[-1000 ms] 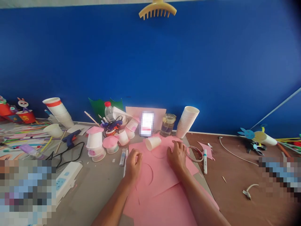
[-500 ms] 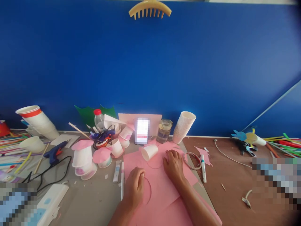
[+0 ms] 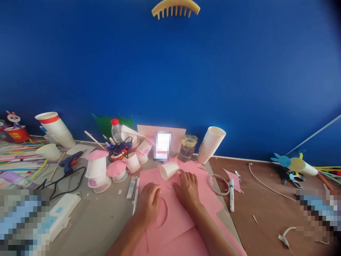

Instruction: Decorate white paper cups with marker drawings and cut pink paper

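Sheets of pink paper (image 3: 181,222) lie in front of me, with a curved line or cut edge showing beside my left hand. My left hand (image 3: 149,201) rests on the paper's left part, its fingers curled closed. What is inside them, if anything, is hidden. Spread on the paper, with fingers stretched out, is my right hand (image 3: 188,188). Just beyond its fingertips a white paper cup (image 3: 168,172) lies on its side. To the right of that hand sits a roll of tape (image 3: 218,185).
Pink-topped paper cups (image 3: 96,166), a glue gun (image 3: 69,163) with its cord and a power strip (image 3: 60,217) stand at left. Behind are a bright phone (image 3: 162,145), a glass jar (image 3: 188,147) and stacked cups (image 3: 212,144). A marker (image 3: 231,195) lies at right.
My right hand has slid left over the pink paper, nearer the lying cup. My left hand has moved slightly left and stays curled. The whole view has shifted a little.
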### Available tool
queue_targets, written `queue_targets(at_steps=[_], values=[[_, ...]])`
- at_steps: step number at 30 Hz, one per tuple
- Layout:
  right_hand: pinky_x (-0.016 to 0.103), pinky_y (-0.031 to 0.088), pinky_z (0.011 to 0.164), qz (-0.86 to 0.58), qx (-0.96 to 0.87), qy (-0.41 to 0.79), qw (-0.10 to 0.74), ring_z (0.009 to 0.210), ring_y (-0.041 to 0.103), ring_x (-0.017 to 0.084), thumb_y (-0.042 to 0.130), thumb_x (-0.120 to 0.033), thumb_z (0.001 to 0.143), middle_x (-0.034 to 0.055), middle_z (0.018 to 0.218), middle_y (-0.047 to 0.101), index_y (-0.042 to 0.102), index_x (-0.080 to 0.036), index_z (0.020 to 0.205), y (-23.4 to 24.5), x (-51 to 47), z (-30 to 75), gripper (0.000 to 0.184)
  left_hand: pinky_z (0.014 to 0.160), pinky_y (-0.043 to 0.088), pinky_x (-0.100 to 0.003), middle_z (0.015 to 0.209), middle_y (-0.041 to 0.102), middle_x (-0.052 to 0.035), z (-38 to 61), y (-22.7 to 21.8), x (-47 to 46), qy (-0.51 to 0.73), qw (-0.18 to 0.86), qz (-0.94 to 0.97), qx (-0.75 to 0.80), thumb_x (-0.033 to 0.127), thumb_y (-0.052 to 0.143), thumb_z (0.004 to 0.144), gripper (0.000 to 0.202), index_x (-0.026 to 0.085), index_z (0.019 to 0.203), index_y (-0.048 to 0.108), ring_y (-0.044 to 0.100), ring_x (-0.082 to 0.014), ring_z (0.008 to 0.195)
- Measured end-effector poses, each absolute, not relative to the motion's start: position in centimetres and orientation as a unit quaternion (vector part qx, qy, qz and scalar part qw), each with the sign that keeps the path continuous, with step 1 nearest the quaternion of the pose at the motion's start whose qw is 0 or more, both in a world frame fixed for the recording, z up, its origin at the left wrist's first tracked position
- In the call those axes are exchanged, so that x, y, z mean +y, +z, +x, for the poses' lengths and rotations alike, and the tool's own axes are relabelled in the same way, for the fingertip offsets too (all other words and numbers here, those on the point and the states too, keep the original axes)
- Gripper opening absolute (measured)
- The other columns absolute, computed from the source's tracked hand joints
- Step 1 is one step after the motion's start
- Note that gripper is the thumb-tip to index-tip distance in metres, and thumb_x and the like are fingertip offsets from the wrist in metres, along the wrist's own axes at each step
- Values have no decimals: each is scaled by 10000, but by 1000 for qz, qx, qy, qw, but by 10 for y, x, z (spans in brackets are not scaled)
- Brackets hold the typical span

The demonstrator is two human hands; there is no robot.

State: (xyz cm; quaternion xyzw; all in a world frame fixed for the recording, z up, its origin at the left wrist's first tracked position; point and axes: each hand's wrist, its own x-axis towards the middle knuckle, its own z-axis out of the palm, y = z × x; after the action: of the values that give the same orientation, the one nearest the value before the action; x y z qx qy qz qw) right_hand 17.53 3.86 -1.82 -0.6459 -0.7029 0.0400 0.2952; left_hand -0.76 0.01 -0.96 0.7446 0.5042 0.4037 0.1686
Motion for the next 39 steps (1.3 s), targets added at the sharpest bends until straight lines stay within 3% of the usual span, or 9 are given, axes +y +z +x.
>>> queue_targets(at_steps=[5,11,15,19,25,29,32,35,39], values=[[444,392,876,-662,-600,191,407,820,543,264,483,-126,745,58,775,609,516,-131,1170,-16,42,179,426,695,426,-310,754,567,-33,-2,-8,-3,398,204,745,494,203,384,902,172,210,798,520,531,-184,736],[271,427,625,-456,-415,463,636,680,528,164,605,-316,755,11,779,577,549,-194,993,1,38,177,274,679,466,-289,968,582,-59,4,5,-5,498,380,593,507,400,507,862,249,213,1024,531,577,-163,753],[269,438,628,-353,-426,594,584,679,560,161,697,-388,717,14,763,618,591,-187,897,9,25,165,290,518,423,-254,824,606,-32,7,13,-4,521,508,502,467,524,592,772,474,179,1093,546,499,-116,534],[274,427,632,-350,-502,575,544,683,544,157,676,-414,748,16,748,606,617,-175,923,9,21,164,302,448,333,-235,512,520,28,9,10,-1,496,549,464,487,500,677,699,375,139,790,632,420,-108,441],[268,400,602,-405,-481,490,604,606,477,133,592,-387,782,-19,643,522,606,-180,906,25,32,182,241,504,371,-248,563,600,1,9,0,3,509,561,425,495,481,668,713,350,140,788,644,487,-129,476],[258,419,628,-433,-565,511,482,634,503,126,540,-296,801,-11,684,550,621,-181,899,61,18,191,171,517,392,-251,569,610,-10,10,0,3,510,601,401,466,455,680,713,318,142,748,630,524,-132,492],[232,421,599,-407,-692,545,243,632,538,121,546,-209,751,0,714,605,661,-172,791,82,-5,201,127,526,430,-275,576,617,-6,10,-2,5,527,632,340,455,419,754,631,329,145,753,618,567,-150,481],[217,409,549,-373,-758,535,-4,614,574,135,584,-217,711,-2,691,644,708,-184,873,84,-33,211,207,533,453,-277,550,571,44,10,-3,8,554,641,288,446,416,787,571,366,174,722,558,597,-154,487],[240,381,589,-485,-786,376,-70,732,614,191,589,-200,695,23,803,710,728,-221,868,66,-64,220,223,548,470,-260,555,574,62,8,-1,9,589,650,224,425,369,810,529,403,181,716,507,615,-137,501]])
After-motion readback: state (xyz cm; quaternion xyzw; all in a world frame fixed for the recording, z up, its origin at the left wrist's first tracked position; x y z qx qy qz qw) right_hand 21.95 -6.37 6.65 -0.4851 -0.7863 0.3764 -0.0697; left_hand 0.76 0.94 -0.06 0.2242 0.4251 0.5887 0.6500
